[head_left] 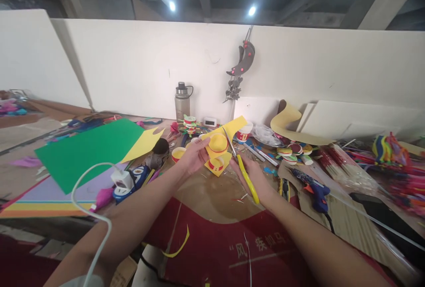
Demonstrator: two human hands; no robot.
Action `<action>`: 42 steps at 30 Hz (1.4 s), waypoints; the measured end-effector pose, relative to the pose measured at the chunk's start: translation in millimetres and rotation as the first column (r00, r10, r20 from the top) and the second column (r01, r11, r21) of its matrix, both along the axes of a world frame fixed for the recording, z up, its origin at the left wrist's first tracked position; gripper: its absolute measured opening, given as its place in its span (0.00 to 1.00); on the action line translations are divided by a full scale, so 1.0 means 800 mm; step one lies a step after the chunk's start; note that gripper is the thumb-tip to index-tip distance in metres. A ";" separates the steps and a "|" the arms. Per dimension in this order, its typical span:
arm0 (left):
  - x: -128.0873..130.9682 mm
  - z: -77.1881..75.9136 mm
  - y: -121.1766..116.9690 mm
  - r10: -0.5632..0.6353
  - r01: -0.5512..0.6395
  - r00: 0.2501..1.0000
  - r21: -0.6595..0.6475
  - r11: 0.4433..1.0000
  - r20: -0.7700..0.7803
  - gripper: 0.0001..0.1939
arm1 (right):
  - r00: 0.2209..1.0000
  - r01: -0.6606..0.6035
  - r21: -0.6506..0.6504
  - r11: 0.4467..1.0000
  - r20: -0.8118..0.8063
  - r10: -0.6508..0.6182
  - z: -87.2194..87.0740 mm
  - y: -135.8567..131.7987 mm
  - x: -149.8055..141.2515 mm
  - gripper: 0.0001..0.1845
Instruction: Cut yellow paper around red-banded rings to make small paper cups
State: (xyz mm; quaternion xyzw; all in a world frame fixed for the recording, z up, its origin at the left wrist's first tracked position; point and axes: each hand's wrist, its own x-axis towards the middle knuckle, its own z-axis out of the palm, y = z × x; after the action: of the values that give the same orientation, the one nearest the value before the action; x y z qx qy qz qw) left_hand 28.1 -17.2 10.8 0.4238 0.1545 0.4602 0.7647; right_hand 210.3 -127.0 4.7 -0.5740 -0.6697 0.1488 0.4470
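Note:
My left hand (196, 156) pinches a yellow sheet (236, 126), paper or thin foam, with a shallow red-rimmed ring (218, 144) on it that looks like a cut paper cup. In my right hand (255, 180) are yellow-handled scissors (246, 176), their blades at the sheet's edge just right of the ring. Whether the blades bite into the sheet, I cannot tell. Just below, a smaller red-and-yellow cup piece (216, 163) rests on another yellow piece (222, 171). A yellow-lined cup piece (178, 154) lies left of my left hand.
Green sheet (93, 149) and coloured sheets lie left, near a white charger (122, 179) with its cable. A bottle (182, 103) stands by the white wall. To the right are a blue glue gun (315, 189), a cutter (284, 188), markers (265, 155) and a dark phone-like object (381, 211).

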 end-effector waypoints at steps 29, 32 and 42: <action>0.010 0.015 -0.028 0.029 -0.032 0.997 -0.036 0.999 -0.066 0.24 | 0.925 -0.197 -0.174 0.965 -0.358 0.125 -0.005 -0.001 0.001 0.25; 0.011 0.013 -0.029 0.021 -0.022 0.997 -0.011 1.000 -0.078 0.26 | 0.931 -0.182 -0.161 0.970 -0.344 0.118 -0.004 -0.001 0.003 0.25; 0.013 0.015 -0.028 0.002 0.002 0.992 0.034 0.999 -0.127 0.22 | 0.961 -0.101 -0.120 0.988 -0.268 0.066 0.000 -0.005 0.003 0.29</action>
State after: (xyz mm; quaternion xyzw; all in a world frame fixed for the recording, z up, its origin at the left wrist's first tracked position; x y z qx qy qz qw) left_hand 38.2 -39.3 22.8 0.4654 0.1951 0.4347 0.7459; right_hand 212.5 -130.8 5.1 -0.5487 -0.6169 0.2863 0.4862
